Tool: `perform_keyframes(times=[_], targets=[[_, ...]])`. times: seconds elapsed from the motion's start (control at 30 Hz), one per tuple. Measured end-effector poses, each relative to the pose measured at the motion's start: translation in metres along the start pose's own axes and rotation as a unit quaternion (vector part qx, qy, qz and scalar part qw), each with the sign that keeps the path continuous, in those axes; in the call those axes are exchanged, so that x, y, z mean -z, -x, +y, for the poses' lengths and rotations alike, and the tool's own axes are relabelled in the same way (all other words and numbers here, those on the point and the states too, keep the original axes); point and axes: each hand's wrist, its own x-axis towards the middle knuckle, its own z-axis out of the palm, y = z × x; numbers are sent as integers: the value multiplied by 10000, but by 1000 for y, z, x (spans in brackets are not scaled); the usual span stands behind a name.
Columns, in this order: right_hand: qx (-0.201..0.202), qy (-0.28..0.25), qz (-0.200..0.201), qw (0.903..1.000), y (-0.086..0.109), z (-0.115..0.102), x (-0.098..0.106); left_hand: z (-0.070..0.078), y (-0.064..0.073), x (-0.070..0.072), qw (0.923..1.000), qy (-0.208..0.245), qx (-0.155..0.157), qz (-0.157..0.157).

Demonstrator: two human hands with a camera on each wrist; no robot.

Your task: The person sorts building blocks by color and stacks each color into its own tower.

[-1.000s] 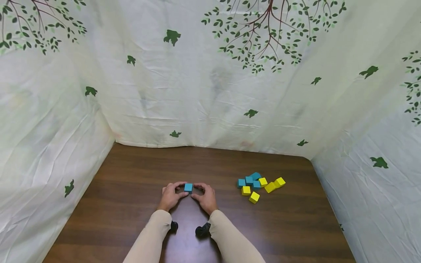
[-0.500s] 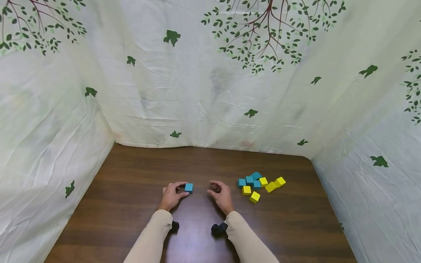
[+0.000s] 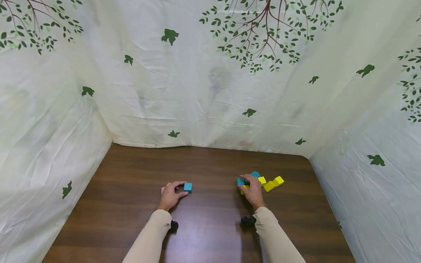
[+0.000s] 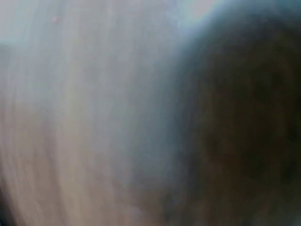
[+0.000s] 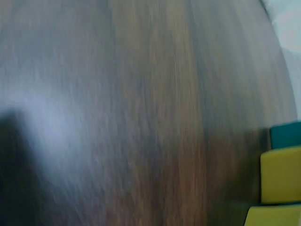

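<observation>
In the head view, a blue cube [image 3: 188,187] rests on the brown table, left of the middle. My left hand [image 3: 169,196] holds it from the left, index finger behind and thumb in front. To the right, my right hand [image 3: 253,190] is over the cluster of cubes, thumb and index finger apart around a blue cube [image 3: 241,182] and a yellow cube [image 3: 244,190]. Contact there cannot be told, and the hand hides part of the cluster. In the right wrist view a yellow cube [image 5: 282,176] lies at the right edge. The left wrist view is blurred.
Beyond my right hand lie another blue cube [image 3: 254,174] and several yellow ones, including a yellow cube [image 3: 278,180] at the far right. A pale cloth [image 3: 210,109] printed with leaves encloses the wooden table [image 3: 148,160] at the back and sides.
My right hand has let go of the single blue cube and moved right, to the cluster. My left hand has stayed at the single cube.
</observation>
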Motion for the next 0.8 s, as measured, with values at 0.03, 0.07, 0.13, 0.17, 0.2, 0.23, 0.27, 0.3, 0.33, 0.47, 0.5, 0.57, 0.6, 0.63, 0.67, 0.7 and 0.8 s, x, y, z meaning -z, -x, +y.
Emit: perform_keyframes(times=[0.03,0.07,0.13,0.17,0.2,0.23,0.27,0.3,0.33,0.47,0.5,0.57,0.6,0.63,0.67,0.7,0.8], targets=[[-1,29,-44,10000,-1,2,1,0,0,1,10000,-3,4,-9],[-12,41,-85,10000,-1,4,2,0,0,1,10000,9,16,-17],[2,153,-162,9998,-1,6,3,0,0,2,10000,26,23,-22],[-28,202,-208,9996,-1,7,3,0,0,2,10000,27,27,-15],[-43,262,-262,9993,-1,8,3,0,0,2,10000,22,28,-10],[-69,328,-316,9989,-1,9,2,0,1,2,10000,11,23,0],[-88,408,-366,9985,-1,10,2,0,1,2,10000,17,14,7],[-92,494,-408,9979,-2,10,1,0,1,2,10000,13,11,14],[-91,579,-442,9973,-2,10,1,0,1,2,10000,12,4,28],[-20,831,-444,9955,-5,11,-2,-1,1,2,10000,11,-31,68],[3,904,-426,9950,-5,11,-3,-1,1,2,10000,-3,-36,77],[-19,970,-398,9945,-6,10,-4,-1,0,2,10000,-9,-28,66],[-15,1035,-389,9939,-6,10,-4,-1,0,2,10000,-1,-14,52],[-24,1073,-377,9935,-7,9,-5,-1,0,2,10000,-18,-14,42],[-40,1129,-373,9929,-7,9,-5,-1,0,2,10000,-11,0,30],[-42,1193,-373,9922,-7,9,-6,-1,-1,2,10000,-9,11,19],[-15,1308,-351,9908,-7,8,-7,-1,-1,2,10000,-8,11,0]])
